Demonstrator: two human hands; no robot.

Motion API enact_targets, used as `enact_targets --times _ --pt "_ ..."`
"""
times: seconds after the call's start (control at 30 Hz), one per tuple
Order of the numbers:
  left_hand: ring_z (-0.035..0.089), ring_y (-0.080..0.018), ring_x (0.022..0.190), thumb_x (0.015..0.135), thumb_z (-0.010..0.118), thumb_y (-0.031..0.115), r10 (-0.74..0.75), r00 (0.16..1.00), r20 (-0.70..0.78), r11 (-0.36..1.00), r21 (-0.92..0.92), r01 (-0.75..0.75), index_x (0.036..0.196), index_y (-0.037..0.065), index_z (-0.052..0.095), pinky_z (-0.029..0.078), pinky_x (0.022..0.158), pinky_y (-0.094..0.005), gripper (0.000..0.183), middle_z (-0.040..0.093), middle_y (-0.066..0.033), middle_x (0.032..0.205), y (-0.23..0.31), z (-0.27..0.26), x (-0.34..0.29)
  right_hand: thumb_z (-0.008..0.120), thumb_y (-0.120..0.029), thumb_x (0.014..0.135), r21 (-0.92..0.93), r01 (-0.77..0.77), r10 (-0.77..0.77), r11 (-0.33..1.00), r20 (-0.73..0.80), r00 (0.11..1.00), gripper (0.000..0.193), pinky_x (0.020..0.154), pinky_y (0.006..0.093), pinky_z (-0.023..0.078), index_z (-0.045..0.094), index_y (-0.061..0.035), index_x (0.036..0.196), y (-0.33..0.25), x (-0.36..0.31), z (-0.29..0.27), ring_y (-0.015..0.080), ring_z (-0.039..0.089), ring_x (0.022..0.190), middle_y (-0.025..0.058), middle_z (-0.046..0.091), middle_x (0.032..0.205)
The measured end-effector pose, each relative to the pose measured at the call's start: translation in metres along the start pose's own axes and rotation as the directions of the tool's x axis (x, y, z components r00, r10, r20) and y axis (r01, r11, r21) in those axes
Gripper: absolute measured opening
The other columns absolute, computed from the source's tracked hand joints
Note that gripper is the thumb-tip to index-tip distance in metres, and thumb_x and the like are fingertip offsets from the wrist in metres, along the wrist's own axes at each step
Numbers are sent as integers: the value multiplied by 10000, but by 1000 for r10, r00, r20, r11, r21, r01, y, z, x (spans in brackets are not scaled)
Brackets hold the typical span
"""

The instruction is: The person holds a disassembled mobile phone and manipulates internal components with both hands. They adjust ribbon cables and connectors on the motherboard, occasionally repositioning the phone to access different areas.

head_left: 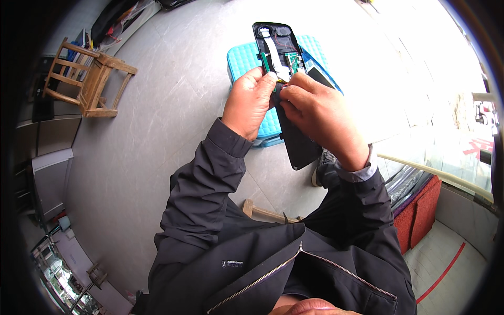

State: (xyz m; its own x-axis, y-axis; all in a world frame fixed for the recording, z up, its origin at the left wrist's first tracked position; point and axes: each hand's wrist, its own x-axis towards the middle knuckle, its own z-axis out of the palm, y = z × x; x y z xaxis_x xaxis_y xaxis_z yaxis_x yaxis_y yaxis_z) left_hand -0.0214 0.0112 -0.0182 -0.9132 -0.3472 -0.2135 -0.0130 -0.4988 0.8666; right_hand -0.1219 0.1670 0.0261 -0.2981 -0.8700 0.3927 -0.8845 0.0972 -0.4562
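I hold an opened phone point(281, 52) with its back off, black frame, white ribbon cable and green circuit boards showing. My left hand point(249, 102) grips its left side, thumb and fingers pinching near the board. My right hand point(320, 118) closes on the lower middle part, fingertips meeting the left hand's. A black flat panel point(299, 144) hangs below my right hand, its upper end hidden by my fingers. Both forearms wear dark jacket sleeves.
A turquoise plastic stool point(244, 60) stands on the grey floor under the phone. A wooden stool point(92, 79) is at the far left. A red box-like seat point(420, 210) sits at the right, my shoe point(325, 170) beside it.
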Motion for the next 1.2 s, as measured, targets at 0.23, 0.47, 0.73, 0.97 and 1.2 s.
enact_targets --times 0.23,0.47,0.73,0.97,1.2 --pt "671 -91 931 1150 543 195 -5 1000 -27 1000 -17 4 1304 29 669 575 830 -290 259 710 -18 1098 -8 -1 -1 707 -78 854 -74 -1 2 997 5 1000 79 658 391 592 633 -86 879 -1 -1 8 282 712 758 64 614 901" --pt "674 -78 882 1139 566 182 -26 999 -32 1000 2 26 1284 45 669 542 751 -254 225 713 0 1039 -6 -6 1 668 -104 894 -126 5 -7 992 -17 1000 55 622 387 596 630 -80 928 6 -4 18 265 710 770 82 612 933" --pt "720 -113 1007 1150 542 198 -32 999 -9 999 -6 32 1365 35 627 588 854 -276 283 737 -32 1165 0 -2 3 673 -155 929 -116 -50 58 992 61 997 202 595 433 598 661 0 1057 -2 -1 11 307 729 762 126 623 975" --pt "715 -155 1075 1158 540 210 -23 999 39 997 -67 25 1404 27 616 577 946 -331 316 726 -48 1233 -5 -4 0 705 -122 900 73 -51 58 996 -104 993 95 649 455 589 631 -73 934 13 -5 -11 375 705 775 117 637 959" --pt "700 -96 955 1159 531 182 -16 1000 -15 996 -83 14 1244 16 662 596 879 -288 228 740 -44 1133 -4 3 0 749 -57 908 90 -136 135 987 12 991 112 703 419 563 721 -47 1015 13 -4 -22 360 692 804 115 665 957"
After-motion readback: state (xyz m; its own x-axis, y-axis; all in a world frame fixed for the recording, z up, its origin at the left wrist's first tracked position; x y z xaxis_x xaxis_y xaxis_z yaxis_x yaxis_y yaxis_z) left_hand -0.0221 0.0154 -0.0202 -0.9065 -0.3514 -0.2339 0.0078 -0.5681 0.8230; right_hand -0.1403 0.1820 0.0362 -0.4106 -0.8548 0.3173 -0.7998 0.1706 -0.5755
